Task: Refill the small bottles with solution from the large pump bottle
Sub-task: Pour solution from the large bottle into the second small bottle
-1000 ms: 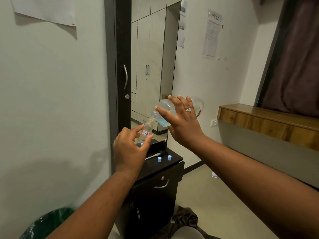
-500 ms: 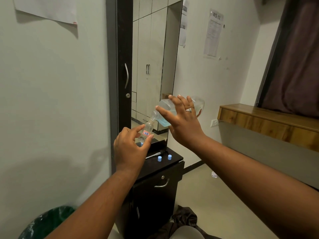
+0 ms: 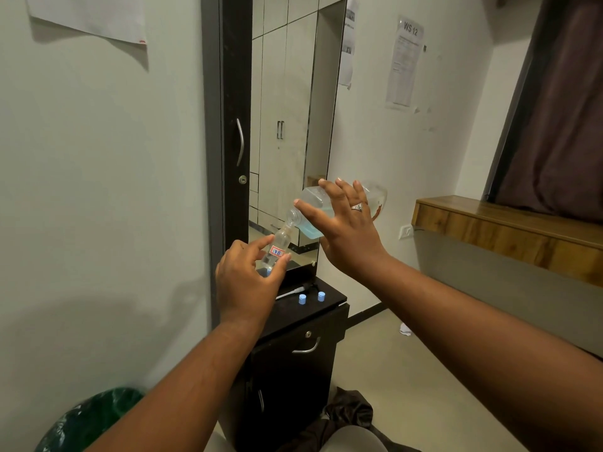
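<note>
The small bottle (image 3: 278,251) is pinched upright between finger and thumb of the left hand (image 3: 248,285), above the black tabletop (image 3: 329,303). The large bottle (image 3: 329,212), tipped so its neck meets the small bottle's mouth, is gripped by the right hand (image 3: 346,230). Little has changed since the earlier frame. Two blue caps (image 3: 311,297) lie below.

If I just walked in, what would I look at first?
First, the big clear bottle of blue liquid in the middle, tipped over by the right hand so its mouth meets the top of a small bottle. The left hand pinches that small bottle, which has a red-edged label. Just below, two little blue caps sit on the black cabinet under the tall mirror.
</note>
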